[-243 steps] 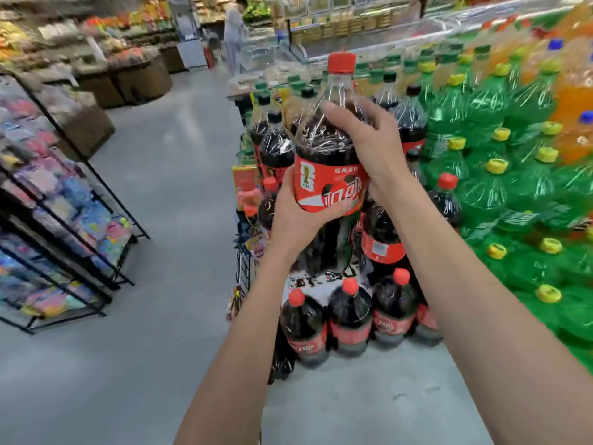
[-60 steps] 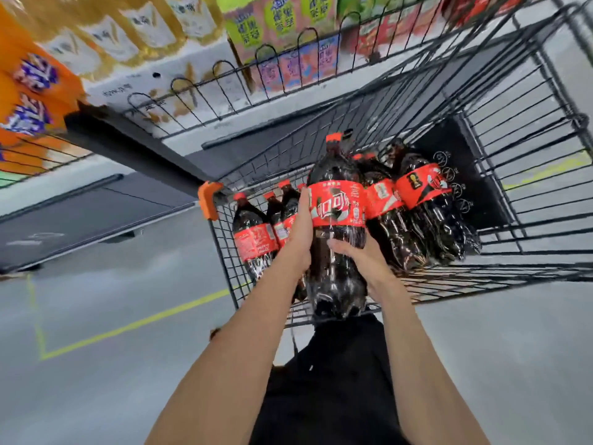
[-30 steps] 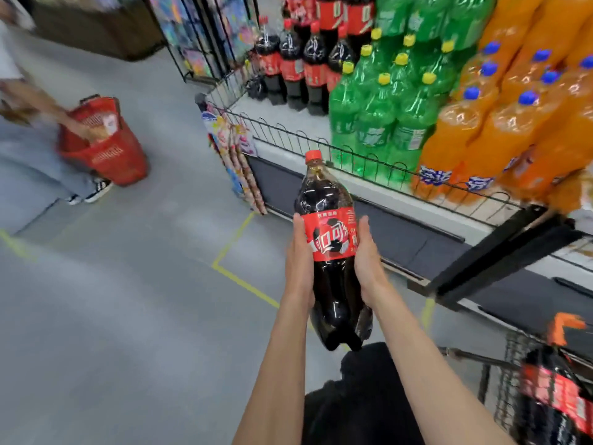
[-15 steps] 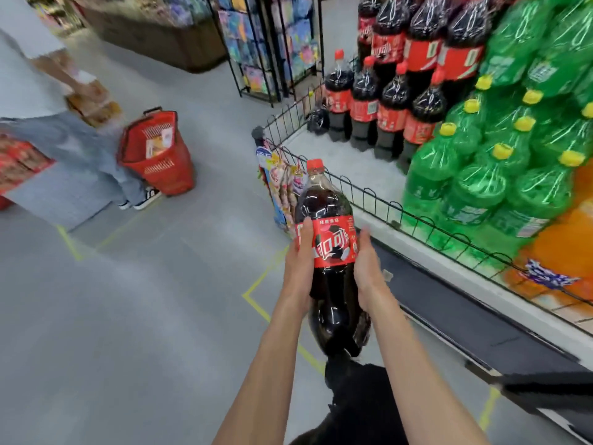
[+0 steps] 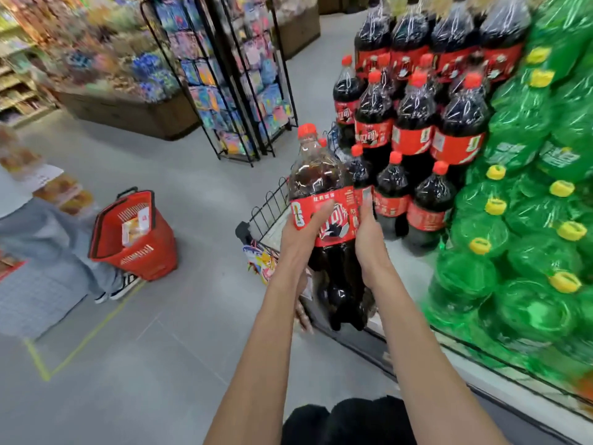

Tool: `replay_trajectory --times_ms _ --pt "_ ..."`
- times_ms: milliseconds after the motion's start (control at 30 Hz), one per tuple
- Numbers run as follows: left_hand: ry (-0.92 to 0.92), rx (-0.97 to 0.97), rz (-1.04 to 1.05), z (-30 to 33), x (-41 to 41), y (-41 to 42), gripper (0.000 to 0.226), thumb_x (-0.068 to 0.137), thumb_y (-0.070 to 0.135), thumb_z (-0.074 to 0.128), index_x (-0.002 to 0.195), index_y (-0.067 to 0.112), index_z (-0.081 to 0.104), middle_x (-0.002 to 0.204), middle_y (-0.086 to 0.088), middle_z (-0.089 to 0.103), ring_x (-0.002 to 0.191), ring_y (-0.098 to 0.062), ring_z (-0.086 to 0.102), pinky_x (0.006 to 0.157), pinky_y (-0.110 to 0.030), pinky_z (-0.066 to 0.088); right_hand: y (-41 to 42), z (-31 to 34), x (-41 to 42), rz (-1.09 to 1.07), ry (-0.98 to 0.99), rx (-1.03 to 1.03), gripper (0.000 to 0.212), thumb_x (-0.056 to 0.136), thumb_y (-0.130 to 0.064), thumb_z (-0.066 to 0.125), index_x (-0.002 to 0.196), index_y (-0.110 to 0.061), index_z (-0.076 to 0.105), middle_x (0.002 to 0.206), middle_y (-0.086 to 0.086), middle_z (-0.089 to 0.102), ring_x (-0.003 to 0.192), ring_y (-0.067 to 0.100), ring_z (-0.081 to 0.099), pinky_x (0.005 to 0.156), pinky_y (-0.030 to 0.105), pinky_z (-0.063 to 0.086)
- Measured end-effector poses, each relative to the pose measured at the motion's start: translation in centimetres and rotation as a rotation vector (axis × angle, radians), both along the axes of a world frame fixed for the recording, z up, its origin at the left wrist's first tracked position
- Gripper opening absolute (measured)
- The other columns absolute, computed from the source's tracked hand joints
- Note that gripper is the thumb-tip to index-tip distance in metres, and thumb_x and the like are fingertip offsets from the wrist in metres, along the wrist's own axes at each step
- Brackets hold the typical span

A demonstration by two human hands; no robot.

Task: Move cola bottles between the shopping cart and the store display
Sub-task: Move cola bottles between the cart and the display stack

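I hold a large cola bottle [image 5: 324,175] with a red cap and red label upright in both hands, above the display's wire-fenced corner. My left hand [image 5: 300,234] grips the left of the label and my right hand [image 5: 369,232] grips its right side. Just beyond it the store display [image 5: 272,203] carries several stacked cola bottles [image 5: 414,133]. The lowest row stands on the white platform right of the held bottle. The shopping cart is out of view.
Green soda bottles [image 5: 529,220] fill the display to the right. A person stands at the left with a red shopping basket [image 5: 138,236] on the floor. Black wire racks [image 5: 231,75] of coloured packets stand behind. Snack packets [image 5: 261,261] hang on the display's corner.
The bottle has travelled with me from the cart to the cola end of the display. In the last half second the display has come closer and the bottle is now at its corner.
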State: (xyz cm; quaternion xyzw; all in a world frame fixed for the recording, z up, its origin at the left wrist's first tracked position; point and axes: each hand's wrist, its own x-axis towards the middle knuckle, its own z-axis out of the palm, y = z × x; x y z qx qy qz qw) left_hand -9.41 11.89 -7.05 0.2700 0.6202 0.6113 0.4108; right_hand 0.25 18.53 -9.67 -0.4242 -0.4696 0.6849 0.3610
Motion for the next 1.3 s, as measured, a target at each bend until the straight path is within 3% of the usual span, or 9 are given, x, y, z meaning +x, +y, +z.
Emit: replay_trajectory --times_ms 100,233,467,600,733,900,1033,1200,1300 --pt "-0.019 0.065 -0.016 1.0 -3.0 4.3 0.084 0.063 0.059 0.087 0.134 0.019 0.067 0.116 -0.004 0.08 0.106 -0.024 0.078 0.098 -0.043 0.06 3.8 1.5 -2.9 -0.054 -0.057 0.031 0.092 0.075 -0.094 0.022 0.118 -0.032 0.074 0.124 -0.001 0.073 0.124 0.022 0.063 0.114 0.049 0.04" --pt "-0.024 0.127 -0.024 1.6 -7.3 9.9 0.076 0.065 0.058 0.086 0.129 0.021 0.069 0.116 -0.005 0.08 0.107 -0.026 0.077 0.1 -0.048 0.059 8.7 2.5 -7.0 -0.125 -0.116 0.096 0.066 0.088 -0.084 0.022 0.081 -0.05 0.078 0.086 -0.02 0.077 0.096 0.005 0.067 0.094 0.037 0.045" --pt "0.021 0.289 -0.088 4.7 -18.5 21.0 0.056 0.07 0.056 0.085 0.115 0.025 0.074 0.112 -0.005 0.081 0.105 -0.025 0.077 0.09 -0.04 0.062 18.9 7.7 -16.1 -0.058 -0.076 0.238 0.057 0.101 -0.069 0.031 0.081 -0.046 0.079 0.092 -0.024 0.077 0.096 -0.003 0.069 0.097 0.027 0.043" --pt "0.15 0.349 -0.133 7.5 -24.0 27.4 0.037 0.067 0.057 0.084 0.101 0.043 0.077 0.103 0.008 0.081 0.097 -0.012 0.078 0.084 -0.029 0.061 25.6 14.2 -19.3 -0.129 -0.038 0.333 0.048 0.103 -0.062 0.037 0.096 -0.029 0.071 0.077 -0.017 0.077 0.068 -0.003 0.07 0.064 0.017 0.054" --pt "0.3 0.378 -0.197 9.1 -28.4 34.3 0.068 0.062 0.063 0.087 0.116 0.024 0.073 0.106 -0.001 0.08 0.1 -0.02 0.078 0.091 -0.045 0.063 30.5 18.9 -23.8 -0.15 -0.108 0.42 0.046 0.088 -0.065 0.061 0.115 -0.027 0.067 0.101 -0.021 0.071 0.081 -0.012 0.065 0.081 0.02 0.051" --pt "0.487 0.428 -0.268 8.2 -30.9 40.9 0.082 0.058 0.077 0.084 0.119 0.027 0.064 0.107 0.006 0.076 0.097 -0.012 0.075 0.09 -0.041 0.062 35.2 18.1 -26.6 -0.354 -0.189 0.511 0.047 0.062 -0.039 0.096 0.096 -0.032 0.064 0.095 -0.015 0.075 0.087 -0.003 0.072 0.084 0.021 0.058" --pt "0.535 0.441 -0.394 5.6 -31.7 44.6 0.08 0.054 0.084 0.082 0.119 0.043 0.059 0.11 0.012 0.075 0.1 -0.003 0.073 0.09 -0.032 0.061 37.8 15.6 -26.8 -0.489 -0.234 0.513 0.08 0.047 -0.04 0.098 0.117 -0.021 0.064 0.11 -0.004 0.075 0.102 0.012 0.072 0.098 0.041 0.057" --pt "0.645 0.363 -0.623 1.0 -32.0 48.2 0.091 0.058 0.065 0.09 0.135 0.027 0.06 0.117 0.013 0.074 0.108 -0.002 0.071 0.098 -0.041 0.06 38.5 10.4 -26.3 -0.633 -0.388 0.501 0.083 0.047 -0.048 0.095 0.12 -0.026 0.061 0.114 -0.008 0.071 0.11 0.012 0.067 0.101 0.042 0.052" --pt "0.754 0.271 -0.722 -1.3 -32.0 48.9 0.086 0.052 0.075 0.085 0.125 0.037 0.06 0.103 0.026 0.07 0.095 0.017 0.064 0.089 -0.027 0.059 38.4 7.6 -25.9 -0.658 -0.488 0.463 0.082 0.051 -0.044 0.096 0.121 -0.028 0.057 0.118 -0.002 0.066 0.113 0.017 0.063 0.102 0.044 0.05"
